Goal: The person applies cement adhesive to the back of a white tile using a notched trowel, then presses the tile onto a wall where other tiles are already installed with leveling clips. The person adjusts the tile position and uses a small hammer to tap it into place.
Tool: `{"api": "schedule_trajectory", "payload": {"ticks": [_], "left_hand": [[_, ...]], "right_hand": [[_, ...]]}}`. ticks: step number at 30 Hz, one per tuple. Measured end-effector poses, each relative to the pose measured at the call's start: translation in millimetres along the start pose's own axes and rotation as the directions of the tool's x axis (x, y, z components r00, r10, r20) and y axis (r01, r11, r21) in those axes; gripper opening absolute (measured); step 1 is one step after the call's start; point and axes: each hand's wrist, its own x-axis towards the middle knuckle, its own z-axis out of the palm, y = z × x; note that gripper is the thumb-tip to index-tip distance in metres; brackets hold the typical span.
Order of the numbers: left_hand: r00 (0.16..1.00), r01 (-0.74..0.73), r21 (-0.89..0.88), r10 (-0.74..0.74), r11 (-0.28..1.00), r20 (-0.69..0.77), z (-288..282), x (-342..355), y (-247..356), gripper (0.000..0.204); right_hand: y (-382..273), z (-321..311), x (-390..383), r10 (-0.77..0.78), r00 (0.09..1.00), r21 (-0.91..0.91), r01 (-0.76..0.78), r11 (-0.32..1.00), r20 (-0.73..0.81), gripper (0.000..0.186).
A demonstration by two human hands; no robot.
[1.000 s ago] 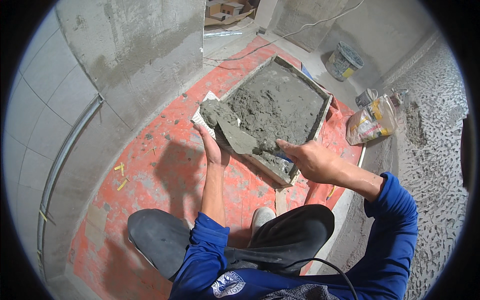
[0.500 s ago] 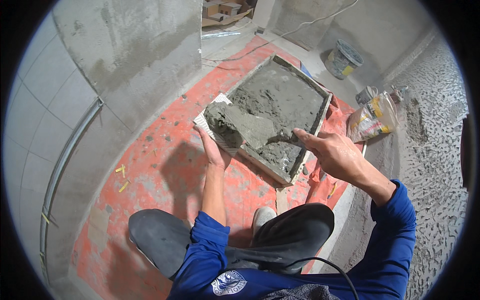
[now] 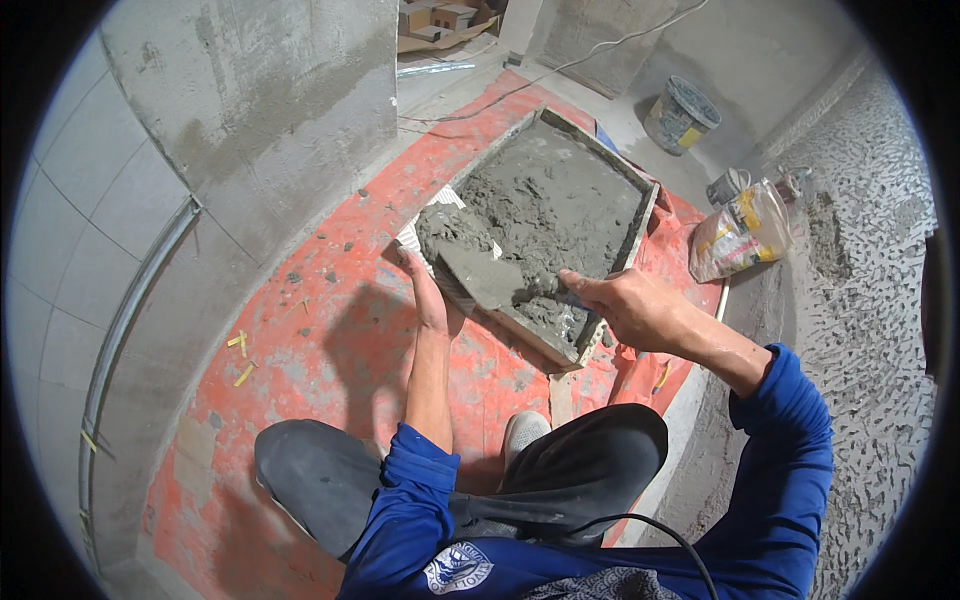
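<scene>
My left hand (image 3: pixel 430 297) supports a white tile (image 3: pixel 410 237) from its near left edge, the ribbed face turned up. Wet grey mortar (image 3: pixel 452 225) lies heaped on the tile. In my right hand (image 3: pixel 632 308) is a trowel (image 3: pixel 482 278); the fingers wrap its handle, and its mortar-smeared blade lies flat against the near side of the heap. The tile overlaps the near left side of a shallow square mixing tray (image 3: pixel 528 343). More mortar (image 3: pixel 575 185) fills the tray, smooth at the far end and churned up nearer me.
Red sheeting (image 3: pixel 290 370) with mortar crumbs covers the floor under the tray. To the right stand a crumpled bag (image 3: pixel 738 235) and, farther off, a bucket (image 3: pixel 682 115). A metal rail (image 3: pixel 135 325) runs along the tiled left wall. A cable (image 3: pixel 590 58) crosses at the back.
My right hand has drawn the trowel slightly left and nearer me, its blade sliding down across the tile's near side. The heap on the tile looks flatter. My left hand stays in place.
</scene>
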Motion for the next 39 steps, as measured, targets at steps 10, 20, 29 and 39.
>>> {"api": "schedule_trajectory", "payload": {"ticks": [10, 20, 29, 39], "left_hand": [[0.999, -0.023, -0.049, 0.024, 0.999, 0.024, -1, -1, 1, 0.089], [0.979, 0.108, -0.422, -0.022, 0.900, 0.204, -12, 8, -2, 0.077], [0.994, 0.080, -0.356, -0.049, 0.931, 0.095, -18, 7, -6, 0.072], [0.979, 0.101, -0.348, -0.031, 0.932, 0.201, -32, -1, 22, 0.070]], "right_hand": [[-5, -19, -1, 0.080, 0.996, -0.114, -0.083, 0.990, -0.030, 0.041], [61, -32, -48, 0.127, 0.950, -0.083, -0.157, 0.984, -0.285, 0.043], [84, -37, -67, -0.096, 0.901, -0.414, -0.098, 0.905, -0.423, 0.047], [147, 7, -29, 0.246, 0.867, 0.096, -0.227, 0.969, -0.433, 0.040]]}}
